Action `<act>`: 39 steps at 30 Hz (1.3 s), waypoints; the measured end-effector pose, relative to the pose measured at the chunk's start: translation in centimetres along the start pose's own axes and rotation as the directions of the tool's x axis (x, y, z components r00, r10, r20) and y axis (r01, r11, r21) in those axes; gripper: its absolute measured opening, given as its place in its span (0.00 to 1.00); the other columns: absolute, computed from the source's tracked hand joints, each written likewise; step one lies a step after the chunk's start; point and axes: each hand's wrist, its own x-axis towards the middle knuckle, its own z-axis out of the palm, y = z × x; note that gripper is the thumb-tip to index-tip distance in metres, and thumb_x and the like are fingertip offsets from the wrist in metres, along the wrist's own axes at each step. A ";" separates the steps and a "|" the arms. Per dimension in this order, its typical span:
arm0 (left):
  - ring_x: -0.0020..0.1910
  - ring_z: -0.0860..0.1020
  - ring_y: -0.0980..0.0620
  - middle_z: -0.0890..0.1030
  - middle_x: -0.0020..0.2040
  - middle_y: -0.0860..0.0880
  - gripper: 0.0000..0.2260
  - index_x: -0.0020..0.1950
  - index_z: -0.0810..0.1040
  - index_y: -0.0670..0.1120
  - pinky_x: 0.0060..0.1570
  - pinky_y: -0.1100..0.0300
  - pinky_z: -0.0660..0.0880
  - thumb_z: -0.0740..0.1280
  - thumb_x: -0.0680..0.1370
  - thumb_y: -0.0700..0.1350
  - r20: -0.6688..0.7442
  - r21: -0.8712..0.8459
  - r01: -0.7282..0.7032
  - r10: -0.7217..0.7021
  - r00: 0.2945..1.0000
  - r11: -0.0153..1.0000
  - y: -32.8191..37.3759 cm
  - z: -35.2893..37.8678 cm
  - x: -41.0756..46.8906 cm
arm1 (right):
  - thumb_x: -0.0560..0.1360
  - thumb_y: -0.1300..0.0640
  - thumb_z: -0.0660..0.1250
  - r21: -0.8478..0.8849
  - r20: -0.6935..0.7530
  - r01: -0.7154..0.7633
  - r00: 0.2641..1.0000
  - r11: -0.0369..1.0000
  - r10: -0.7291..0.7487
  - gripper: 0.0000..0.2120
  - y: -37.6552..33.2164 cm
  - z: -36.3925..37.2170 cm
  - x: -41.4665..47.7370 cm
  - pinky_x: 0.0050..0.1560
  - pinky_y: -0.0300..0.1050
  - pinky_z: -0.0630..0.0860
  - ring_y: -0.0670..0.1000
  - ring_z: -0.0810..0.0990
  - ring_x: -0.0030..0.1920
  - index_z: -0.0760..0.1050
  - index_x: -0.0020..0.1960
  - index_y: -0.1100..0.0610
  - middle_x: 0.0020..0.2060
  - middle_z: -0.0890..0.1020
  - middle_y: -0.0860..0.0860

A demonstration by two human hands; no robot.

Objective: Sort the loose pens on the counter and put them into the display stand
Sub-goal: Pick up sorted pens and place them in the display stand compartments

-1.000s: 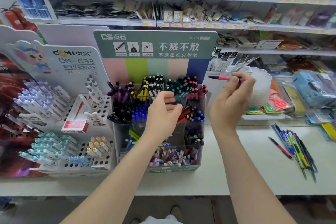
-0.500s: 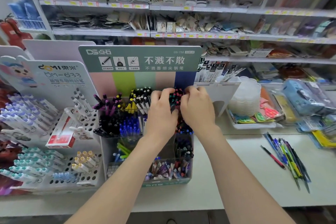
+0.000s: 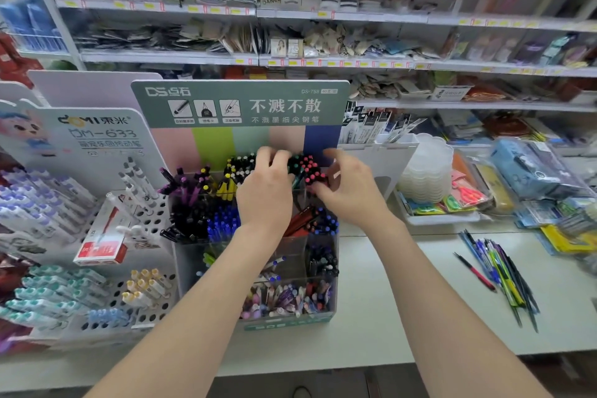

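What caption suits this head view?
Both hands tidy pink-capped pens in the display stand; loose pens wait on the counter.

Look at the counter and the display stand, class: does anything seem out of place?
Yes. A loose heap of pens lies unsorted on the counter, right of the display stand. A red and white box rests tilted on the neighbouring white pen rack, over its holes rather than in them.
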 end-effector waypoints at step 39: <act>0.49 0.81 0.53 0.84 0.53 0.57 0.10 0.60 0.81 0.57 0.52 0.50 0.82 0.61 0.83 0.51 0.752 -0.537 -0.413 0.640 0.161 0.735 12.7 9.3 -20.4 | 0.81 0.56 0.63 0.401 -0.193 -0.811 0.380 0.427 0.904 0.13 11.2 0.0 -36.9 0.53 0.36 0.77 0.47 0.80 0.58 0.84 0.59 0.46 0.49 0.84 0.41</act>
